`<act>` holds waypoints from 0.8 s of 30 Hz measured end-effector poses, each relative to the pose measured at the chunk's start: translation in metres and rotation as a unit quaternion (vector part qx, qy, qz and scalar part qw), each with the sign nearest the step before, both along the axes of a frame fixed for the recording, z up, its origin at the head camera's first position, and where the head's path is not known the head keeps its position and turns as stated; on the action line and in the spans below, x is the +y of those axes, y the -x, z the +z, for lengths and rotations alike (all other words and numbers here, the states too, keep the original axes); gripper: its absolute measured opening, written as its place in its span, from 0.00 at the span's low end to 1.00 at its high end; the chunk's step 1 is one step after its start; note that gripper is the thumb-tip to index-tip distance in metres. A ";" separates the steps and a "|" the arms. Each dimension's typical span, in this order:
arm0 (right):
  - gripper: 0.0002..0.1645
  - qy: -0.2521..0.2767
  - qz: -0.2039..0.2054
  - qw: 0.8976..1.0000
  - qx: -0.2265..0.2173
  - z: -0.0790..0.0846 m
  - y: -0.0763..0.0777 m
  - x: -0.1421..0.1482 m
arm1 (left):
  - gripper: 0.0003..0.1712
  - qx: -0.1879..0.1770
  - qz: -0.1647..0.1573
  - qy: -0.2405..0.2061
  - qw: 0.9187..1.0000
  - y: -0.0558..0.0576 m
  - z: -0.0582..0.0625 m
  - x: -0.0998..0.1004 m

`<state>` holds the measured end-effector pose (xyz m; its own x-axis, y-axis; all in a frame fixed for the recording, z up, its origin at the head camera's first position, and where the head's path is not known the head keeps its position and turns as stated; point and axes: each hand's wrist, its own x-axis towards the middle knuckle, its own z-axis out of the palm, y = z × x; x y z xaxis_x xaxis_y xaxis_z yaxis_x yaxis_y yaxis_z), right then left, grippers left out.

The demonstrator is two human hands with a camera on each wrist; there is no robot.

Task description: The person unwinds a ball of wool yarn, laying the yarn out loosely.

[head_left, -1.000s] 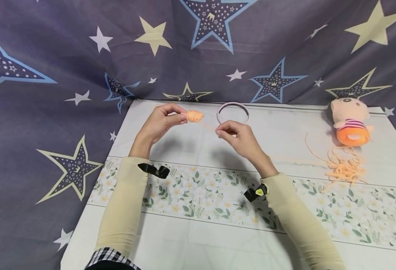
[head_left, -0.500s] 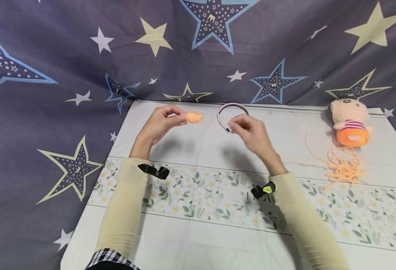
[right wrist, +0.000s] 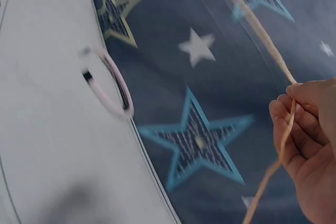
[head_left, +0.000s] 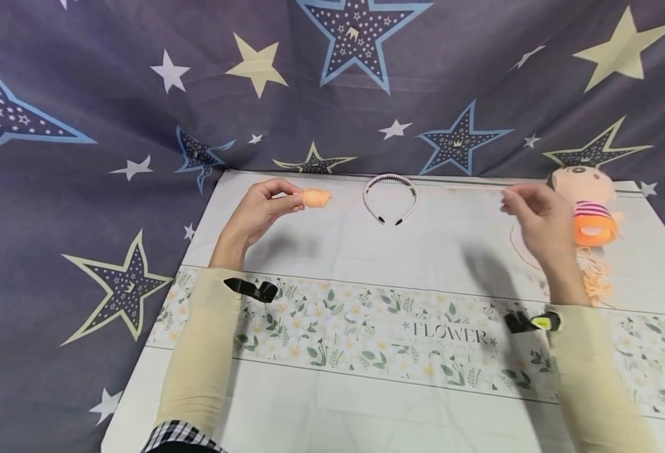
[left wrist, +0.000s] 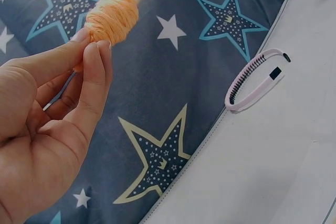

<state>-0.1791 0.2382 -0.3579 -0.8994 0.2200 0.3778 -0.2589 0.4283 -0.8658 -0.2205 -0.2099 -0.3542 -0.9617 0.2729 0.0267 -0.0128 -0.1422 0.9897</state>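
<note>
Between the thumb and fingertips of my left hand (head_left: 261, 207) is a small wound bundle of orange yarn (left wrist: 113, 18), held up above the table's far left part. Far to the right, my right hand (head_left: 544, 220) pinches a strand of the same yarn (right wrist: 268, 40) between thumb and forefinger. In the right wrist view the strand runs on below that pinch, past the curled fingers. Faintly in the head view, it stretches back toward the bundle. Behind the right hand lies a loose heap of orange yarn (head_left: 597, 283), partly hidden by the arm.
A pale pink headband (head_left: 390, 177) with black tips lies at the table's back, between the hands. At the back right is a plush doll (head_left: 592, 220) in orange and stripes, partly covered by the right hand. A star-patterned cloth (head_left: 332, 113) hangs behind the white table (head_left: 332, 409).
My right hand has moved far to the right with the strand, drawing it out long and uncovering the headband. The left hand with the bundle has shifted slightly left.
</note>
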 end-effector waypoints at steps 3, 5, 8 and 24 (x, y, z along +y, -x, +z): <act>0.07 0.001 -0.049 0.999 -0.015 -0.005 -0.007 0.031 | 0.06 -0.003 -0.001 -0.005 1.000 0.001 -0.001 -0.003; 0.07 0.006 -0.080 0.997 -0.021 -0.007 -0.013 0.050 | 0.06 -0.005 -0.002 -0.011 1.000 0.001 -0.001 -0.005; 0.05 0.002 -0.123 0.992 -0.019 -0.012 -0.022 0.078 | 0.07 -0.008 0.000 -0.018 1.000 0.001 0.000 -0.007; 0.10 -0.026 -0.203 0.979 0.001 -0.153 -0.026 0.282 | 0.08 -0.003 0.014 -0.035 0.999 -0.002 0.003 -0.019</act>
<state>-0.1534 0.5197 -0.5106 -0.7404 0.5401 0.4001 -0.0596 0.5401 -0.8395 -0.2187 -0.2291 -0.3516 -0.9691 0.2433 0.0397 -0.0133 -0.2124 0.9771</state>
